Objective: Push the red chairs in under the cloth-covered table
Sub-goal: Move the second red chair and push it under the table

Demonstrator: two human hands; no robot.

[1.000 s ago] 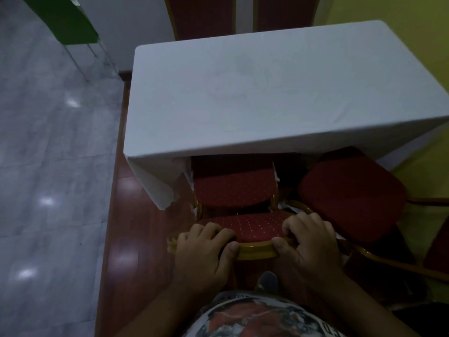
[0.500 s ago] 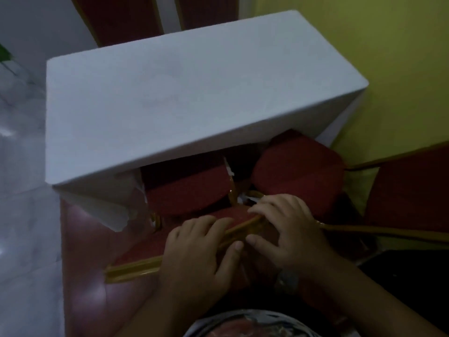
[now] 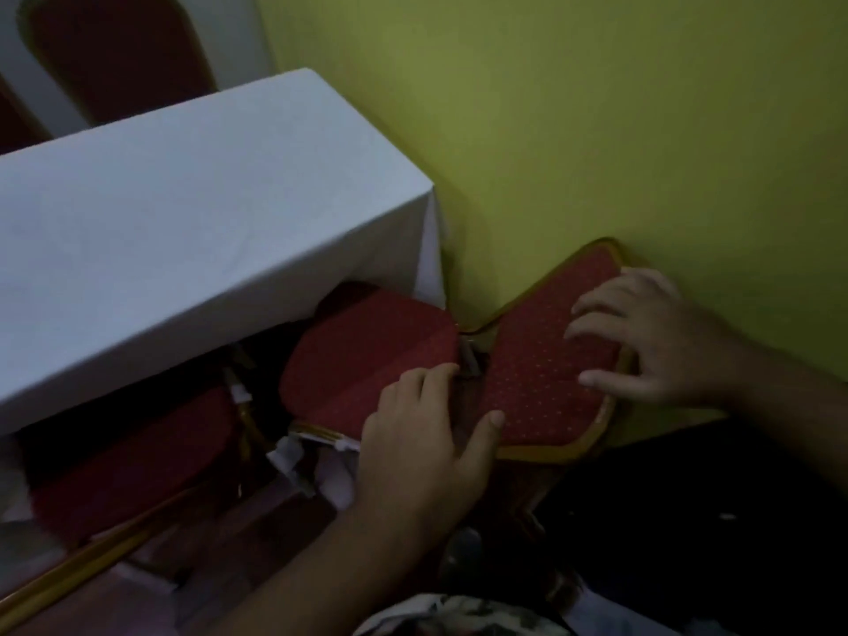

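Observation:
The table under a white cloth (image 3: 183, 231) fills the left of the head view. A red chair (image 3: 133, 456) sits with its seat under the table's near edge, its gold frame running to the lower left. To its right a second red chair has its seat (image 3: 367, 360) partly under the table corner. Its dotted, gold-rimmed backrest (image 3: 541, 374) leans close to the wall. My left hand (image 3: 422, 447) grips the backrest's lower side, fingers in the gap by the seat and thumb on the padding. My right hand (image 3: 651, 342) holds the backrest's top edge, fingers spread on the pad.
A yellow-green wall (image 3: 596, 130) stands right behind the second chair and the table's end. More red chair backs (image 3: 119, 52) rise beyond the table's far side. Torn white wrapping (image 3: 293, 456) hangs from the chair frames. Reddish wood floor (image 3: 257, 534) shows below.
My view has swung to the right. Both hands have left the left chair's backrest and now hold the right chair's backrest near the wall.

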